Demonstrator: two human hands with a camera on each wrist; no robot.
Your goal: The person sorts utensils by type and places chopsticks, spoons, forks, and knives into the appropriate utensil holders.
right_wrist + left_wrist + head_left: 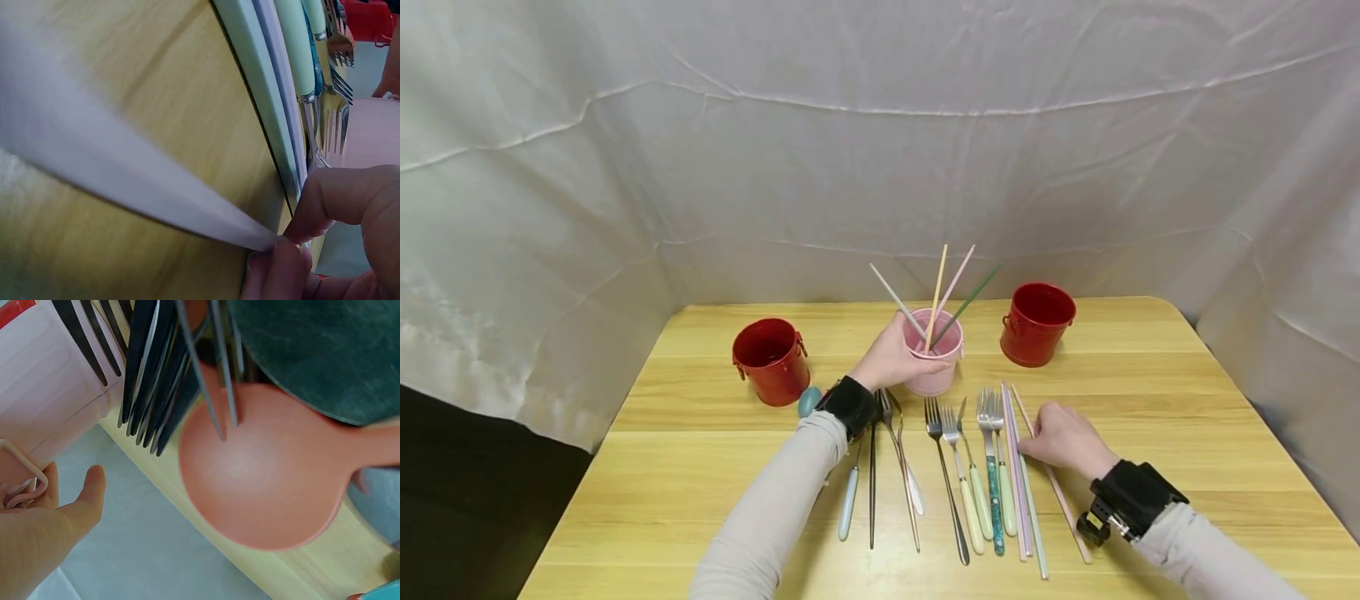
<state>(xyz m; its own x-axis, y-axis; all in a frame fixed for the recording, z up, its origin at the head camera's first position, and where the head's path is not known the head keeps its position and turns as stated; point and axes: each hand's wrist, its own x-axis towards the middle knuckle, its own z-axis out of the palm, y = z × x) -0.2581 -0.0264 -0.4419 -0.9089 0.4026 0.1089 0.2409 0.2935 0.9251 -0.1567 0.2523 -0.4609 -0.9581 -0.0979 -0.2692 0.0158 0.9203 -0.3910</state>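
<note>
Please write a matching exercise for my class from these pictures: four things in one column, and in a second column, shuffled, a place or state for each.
Column 1
1. left hand
2. right hand
3. green chopstick
4. two red buckets

Column 2
A. leaning inside the pink bucket
B. standing one on either side of the pink bucket
C. pinching a pale chopstick
D. holding the pink bucket

Pairs: 1-D; 2-C; 3-A; 4-B

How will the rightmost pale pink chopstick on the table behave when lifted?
Probably stiff: the pale pink chopstick looks straight. Likely light, being so slender. It might swivel in the right grip, since it's pinched toward its far end, leaving the longer part unsupported.
</note>
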